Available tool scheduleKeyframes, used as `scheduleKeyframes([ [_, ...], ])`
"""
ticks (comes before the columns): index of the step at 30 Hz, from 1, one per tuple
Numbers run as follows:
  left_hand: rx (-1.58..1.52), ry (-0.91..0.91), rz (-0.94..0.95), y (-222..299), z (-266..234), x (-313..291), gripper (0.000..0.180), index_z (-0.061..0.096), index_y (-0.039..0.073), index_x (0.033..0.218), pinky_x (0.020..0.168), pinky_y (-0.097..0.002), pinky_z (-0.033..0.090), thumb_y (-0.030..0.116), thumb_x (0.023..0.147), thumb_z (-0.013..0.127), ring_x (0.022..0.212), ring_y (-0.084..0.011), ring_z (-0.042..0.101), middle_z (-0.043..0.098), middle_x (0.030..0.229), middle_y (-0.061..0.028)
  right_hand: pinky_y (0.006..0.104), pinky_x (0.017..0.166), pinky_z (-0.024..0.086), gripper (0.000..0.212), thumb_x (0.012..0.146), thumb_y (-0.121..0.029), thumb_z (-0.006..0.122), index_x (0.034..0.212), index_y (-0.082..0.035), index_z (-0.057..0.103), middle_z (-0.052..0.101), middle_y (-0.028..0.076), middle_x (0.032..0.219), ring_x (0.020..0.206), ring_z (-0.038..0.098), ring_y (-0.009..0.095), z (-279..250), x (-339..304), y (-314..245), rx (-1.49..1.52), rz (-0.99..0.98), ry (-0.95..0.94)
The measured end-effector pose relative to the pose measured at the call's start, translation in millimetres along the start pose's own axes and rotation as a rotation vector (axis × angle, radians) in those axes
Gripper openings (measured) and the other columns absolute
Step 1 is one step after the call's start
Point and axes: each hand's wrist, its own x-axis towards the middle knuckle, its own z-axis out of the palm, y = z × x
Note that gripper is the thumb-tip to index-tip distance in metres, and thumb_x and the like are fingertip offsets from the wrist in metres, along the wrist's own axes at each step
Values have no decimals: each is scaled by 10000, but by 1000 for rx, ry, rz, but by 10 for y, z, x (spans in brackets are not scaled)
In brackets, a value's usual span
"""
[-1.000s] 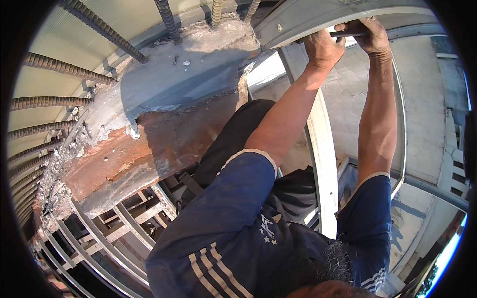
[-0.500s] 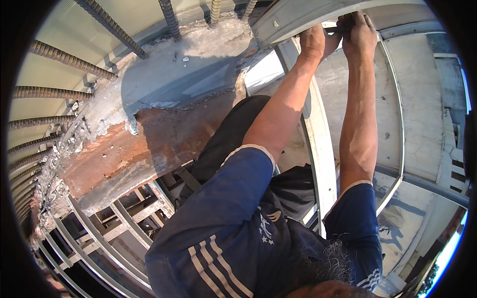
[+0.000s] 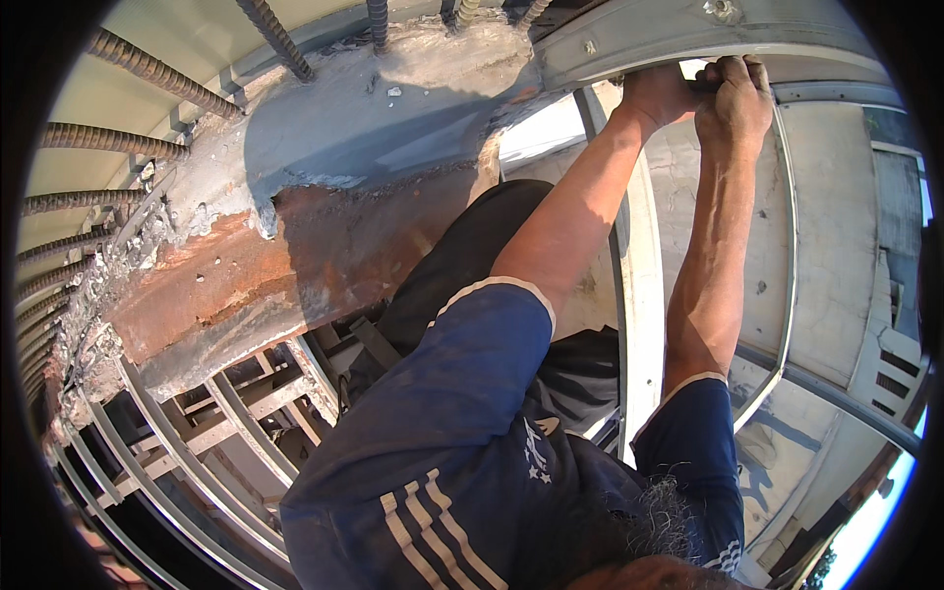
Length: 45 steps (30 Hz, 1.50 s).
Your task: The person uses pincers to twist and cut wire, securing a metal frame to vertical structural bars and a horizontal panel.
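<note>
Both my arms stretch forward to the underside of a grey metal channel (image 3: 669,37) at the upper right. My left hand (image 3: 657,95) is bent inward just beneath the channel's lower edge; its fingers are hidden. Beside it, my right hand (image 3: 736,103) is closed around a dark, slim object (image 3: 702,87) that points toward the left hand. Most of that object is covered, so its kind does not show. A pale metal beam (image 3: 644,295) runs beneath my arms toward my body.
Ribbed steel rebars (image 3: 162,74) stick out of a broken concrete edge at the left. A rusty steel beam (image 3: 216,285) lies beside them. Lower left is an open metal frame (image 3: 187,462) with gaps. A thin metal frame bar (image 3: 790,236) curves down at the right.
The view has shifted slightly, so the channel and rebars sit a little lower and further right. My left hand has turned inward, its fingers now out of sight. My right hand stays closed.
</note>
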Motion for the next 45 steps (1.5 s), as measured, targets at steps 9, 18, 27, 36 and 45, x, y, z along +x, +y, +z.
scheduleKeyframes([
  [9, 184, 70, -19, -92, 108, -85, 558, 636, 28, 1199, 935, -490, 490, 371, 789, 795, 1108, -379, 627, 666, 1180, -200, 299, 613, 479, 87, 983, -5, 601, 1066, 18, 609, 598, 55, 824, 674, 537, 155, 104, 1, 80, 127, 3, 33],
  [18, -7, 46, 69, -124, 178, -68, 198, 626, 75, 1108, 802, -370, 531, 221, 974, 625, 938, -204, 642, 686, 988, -62, 350, 738, 562, 226, 1010, -65, 570, 1218, 18, 600, 725, 144, 983, 817, 718, 247, -284, 285, 93, -171, -5, -335],
  [27, -20, 86, 138, 50, 45, -68, 215, 619, 41, 1051, 743, -412, 553, 86, 851, 682, 876, -284, 686, 698, 905, -86, 363, 846, 559, 303, 955, 13, 533, 1254, 39, 576, 728, 161, 988, 885, 719, 267, -494, 403, 91, -49, 55, -547],
  [36, 39, 182, 195, 83, 12, -82, 253, 666, 39, 1025, 703, -459, 548, 52, 775, 703, 816, -359, 693, 697, 880, -137, 368, 891, 521, 452, 870, 71, 516, 1322, 54, 548, 668, 148, 1089, 888, 643, 254, -470, 394, 59, -65, 92, -595],
  [45, 95, 160, 209, -4, -59, -91, 381, 649, 34, 1126, 713, -448, 550, 47, 749, 705, 852, -336, 693, 694, 911, -127, 357, 842, 456, 568, 789, 92, 482, 1354, 57, 519, 609, 144, 1098, 808, 519, 236, -369, 233, 98, 44, 37, -669],
])
